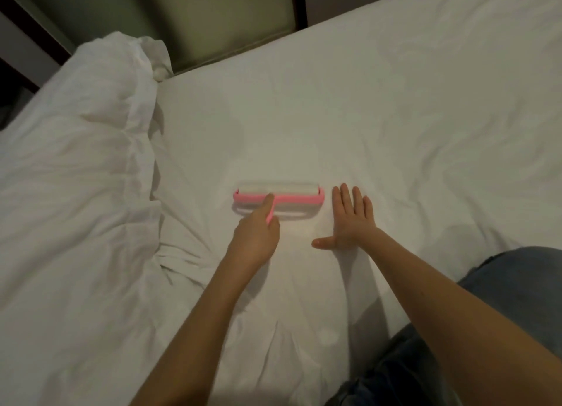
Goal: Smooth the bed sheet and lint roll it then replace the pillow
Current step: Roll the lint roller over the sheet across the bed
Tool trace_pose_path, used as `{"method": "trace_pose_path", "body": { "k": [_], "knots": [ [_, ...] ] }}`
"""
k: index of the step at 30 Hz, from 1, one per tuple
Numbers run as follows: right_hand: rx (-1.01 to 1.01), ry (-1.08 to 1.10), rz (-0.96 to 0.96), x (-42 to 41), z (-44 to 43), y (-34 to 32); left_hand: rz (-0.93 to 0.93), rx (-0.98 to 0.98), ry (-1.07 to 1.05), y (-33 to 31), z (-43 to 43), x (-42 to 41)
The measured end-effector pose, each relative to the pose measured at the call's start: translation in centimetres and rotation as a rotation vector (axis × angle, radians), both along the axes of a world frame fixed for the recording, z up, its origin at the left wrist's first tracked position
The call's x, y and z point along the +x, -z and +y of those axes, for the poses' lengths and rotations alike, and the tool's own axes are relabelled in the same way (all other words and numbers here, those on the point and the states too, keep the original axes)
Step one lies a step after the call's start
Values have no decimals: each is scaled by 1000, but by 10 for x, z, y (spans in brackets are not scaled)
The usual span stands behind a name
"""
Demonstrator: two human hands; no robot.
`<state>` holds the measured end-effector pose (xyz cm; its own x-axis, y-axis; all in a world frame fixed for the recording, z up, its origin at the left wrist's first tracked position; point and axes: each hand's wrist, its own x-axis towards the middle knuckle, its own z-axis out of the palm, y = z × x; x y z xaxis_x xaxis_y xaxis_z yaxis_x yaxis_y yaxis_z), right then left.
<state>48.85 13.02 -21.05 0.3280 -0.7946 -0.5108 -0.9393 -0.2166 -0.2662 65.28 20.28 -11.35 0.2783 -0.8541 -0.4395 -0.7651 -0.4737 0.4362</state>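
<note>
A pink lint roller (292, 196) with a wide white roll lies flat on the white bed sheet (380, 116) in the middle of the view. My left hand (255, 238) grips its pink handle, with the index finger stretched along it toward the roll. My right hand (349, 220) rests palm down on the sheet just right of the roller, fingers spread and thumb out to the left. No pillow can be told apart from the bedding.
A bunched white duvet (76, 162) fills the left side, its edge folded up beside the roller. A dark headboard or wall panel (228, 19) runs along the far edge. My knee in blue jeans (501, 277) rests on the bed at lower right.
</note>
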Motion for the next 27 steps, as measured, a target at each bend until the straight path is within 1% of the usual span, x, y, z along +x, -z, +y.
{"method": "trace_pose_path", "body": {
  "k": [2, 5, 6, 7, 9, 11, 13, 14, 17, 19, 21, 24, 27],
  "knots": [
    [12, 0, 7, 0, -1, 0, -16, -38, -21, 4, -2, -1],
    [22, 6, -11, -1, -1, -3, -94, -115, 15, 21, -49, -13],
    [17, 9, -18, -1, 0, -3, -93, -128, 20, 25, -66, -16],
    [11, 10, -20, -2, 1, -3, -64, -135, 18, 28, -83, -17],
    [22, -2, -4, -4, 0, -3, 55, -119, -11, 24, -100, -13],
    [59, -24, 26, -6, -5, -8, 126, -110, -4, 15, -92, -3],
    [74, -17, 25, -4, -18, -16, 75, -158, -18, 12, -70, 12],
    [61, -6, 16, -2, -25, -20, 48, -206, -53, 12, -57, 20],
    [-44, -18, 11, 13, -41, -27, 61, -287, -185, 9, -27, 40],
    [-90, -44, 7, 25, -46, -29, -32, -203, -182, 12, -21, 48],
    [-70, -66, 0, 41, -52, -29, -134, -92, -118, 18, -31, 59],
    [-41, -122, 45, 69, -72, -32, -137, -65, -52, 27, -85, 82],
    [-14, -84, 9, 82, -92, -27, -120, -34, 3, 13, -159, 93]
  ]
}}
